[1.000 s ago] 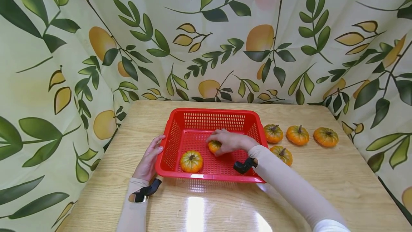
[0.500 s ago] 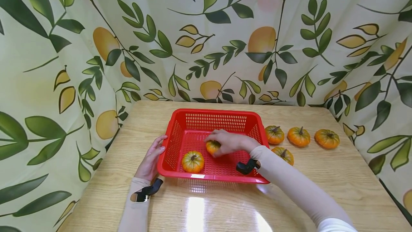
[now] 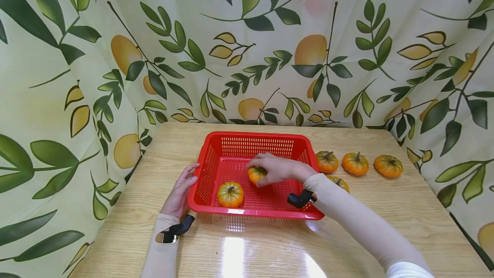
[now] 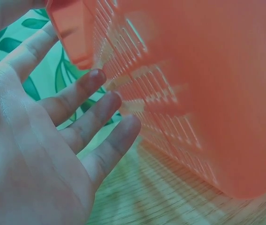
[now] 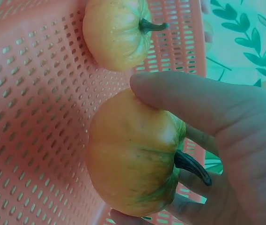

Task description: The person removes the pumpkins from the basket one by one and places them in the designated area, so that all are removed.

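Observation:
A red plastic basket (image 3: pixel 254 213) with slotted walls stands on the table. My left hand (image 3: pixel 180 192) is at its left side, fingertips touching the rim and wall; in the left wrist view the fingers (image 4: pixel 109 145) look fairly straight. Inside the basket, my right hand (image 3: pixel 275 170) grips a small orange pumpkin (image 3: pixel 255 176) between thumb and fingers. That pumpkin (image 5: pixel 133 154) shows its dark stem towards the palm in the right wrist view. Another small pumpkin (image 3: pixel 230 194) sits upright on the basket floor, to the left and nearer the front.
Right of the basket, several more small pumpkins lie on the wooden table (image 3: pixel 417 226): one beside the rim (image 3: pixel 326 161), two farther right, one partly hidden by my right sleeve (image 3: pixel 359 222). A leaf-patterned cloth (image 3: pixel 270 46) hangs behind and at both sides.
My right wrist has shifted slightly to the right, its hand still gripping the pumpkin inside the basket. The left hand stays at the rim.

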Tool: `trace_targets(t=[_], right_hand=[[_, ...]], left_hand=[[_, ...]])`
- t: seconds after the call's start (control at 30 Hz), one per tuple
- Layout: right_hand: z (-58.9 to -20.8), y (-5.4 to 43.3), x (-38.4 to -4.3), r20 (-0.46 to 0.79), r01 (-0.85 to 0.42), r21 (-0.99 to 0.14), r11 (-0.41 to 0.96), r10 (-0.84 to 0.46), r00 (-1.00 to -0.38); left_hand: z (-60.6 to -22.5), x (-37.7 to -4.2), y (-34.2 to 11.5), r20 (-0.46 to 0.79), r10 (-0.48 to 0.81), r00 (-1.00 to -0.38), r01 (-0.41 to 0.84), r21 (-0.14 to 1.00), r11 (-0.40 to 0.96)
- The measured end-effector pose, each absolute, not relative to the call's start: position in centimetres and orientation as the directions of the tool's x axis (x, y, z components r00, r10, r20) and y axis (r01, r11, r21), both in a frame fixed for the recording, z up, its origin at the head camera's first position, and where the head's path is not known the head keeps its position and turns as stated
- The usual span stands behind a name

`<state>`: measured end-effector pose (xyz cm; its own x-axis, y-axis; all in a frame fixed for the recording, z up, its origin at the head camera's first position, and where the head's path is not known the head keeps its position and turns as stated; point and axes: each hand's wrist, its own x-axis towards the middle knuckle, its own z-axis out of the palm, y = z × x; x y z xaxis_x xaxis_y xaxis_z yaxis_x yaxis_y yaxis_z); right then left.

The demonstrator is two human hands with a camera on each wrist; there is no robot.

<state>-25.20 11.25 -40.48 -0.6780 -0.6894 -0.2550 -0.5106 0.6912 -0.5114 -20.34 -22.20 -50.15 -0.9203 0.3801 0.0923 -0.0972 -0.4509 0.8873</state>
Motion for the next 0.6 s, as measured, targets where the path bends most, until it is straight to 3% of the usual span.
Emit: trace_targets(t=[0.6], right_hand=[[-38.8, 13.4, -24.6, -0.243, -0.496, -0.492, 0.716, -0.66, -0.711]], left_hand=[[-49.8, -20.1, -22.1, 0.059, 0.365, -0.929, -0.117, 0.89, -0.442]])
